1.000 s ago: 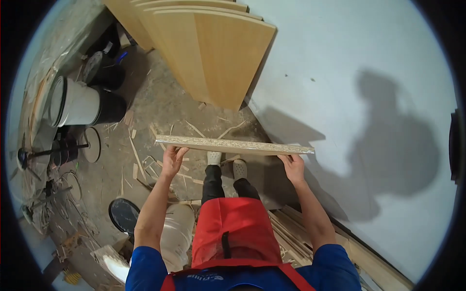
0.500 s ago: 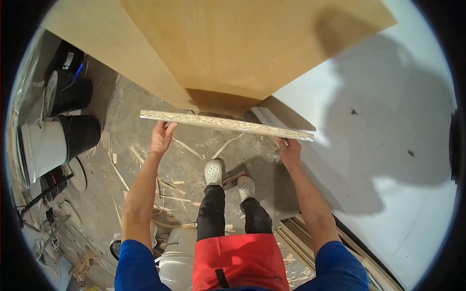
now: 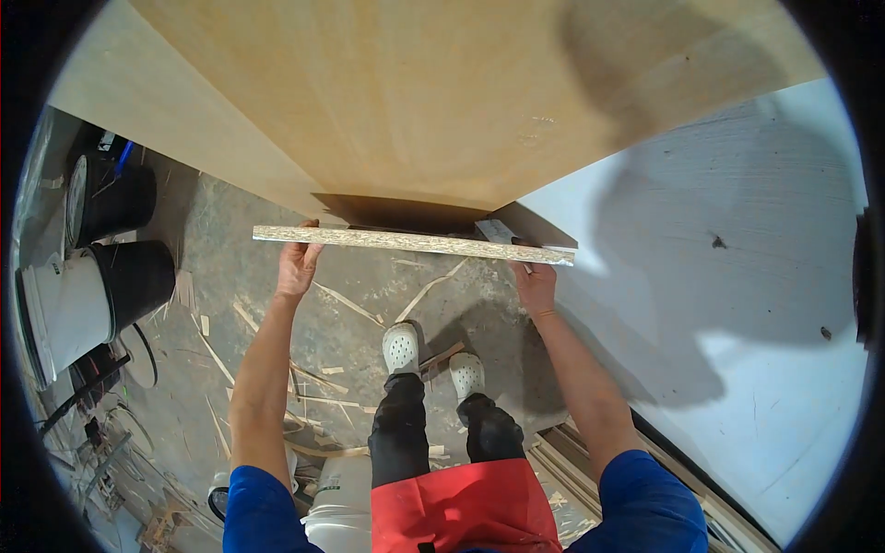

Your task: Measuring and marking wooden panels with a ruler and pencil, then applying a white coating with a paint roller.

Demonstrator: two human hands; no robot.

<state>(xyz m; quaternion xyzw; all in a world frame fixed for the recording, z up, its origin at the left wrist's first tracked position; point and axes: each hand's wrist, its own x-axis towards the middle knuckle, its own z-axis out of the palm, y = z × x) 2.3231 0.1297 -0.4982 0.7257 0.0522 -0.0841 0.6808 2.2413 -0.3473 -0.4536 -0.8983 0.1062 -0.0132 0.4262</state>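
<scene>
Between my hands spans a long particleboard panel [image 3: 415, 243], its rough chipboard edge turned up toward me, held roughly level. My left hand [image 3: 297, 265] grips it near the left end, with the thumb on the near side and fingertips showing over the far side. Near the right end my right hand [image 3: 534, 279] is closed on the same panel, some of its fingers hidden behind and under it. Just beyond the panel stands a large tan wooden sheet [image 3: 406, 101], its lower end close to the panel.
On the right is a large white sheet [image 3: 701, 276]. Black buckets [image 3: 138, 286] and a white bucket [image 3: 69, 309] line the left. Wood strips and offcuts [image 3: 323, 378] litter the concrete floor [image 3: 350, 318] around my feet. Long boards [image 3: 567, 470] lie at lower right.
The panel has come slightly leftward in view and levelled out, still in both hands. The tan sheet fills more of the view.
</scene>
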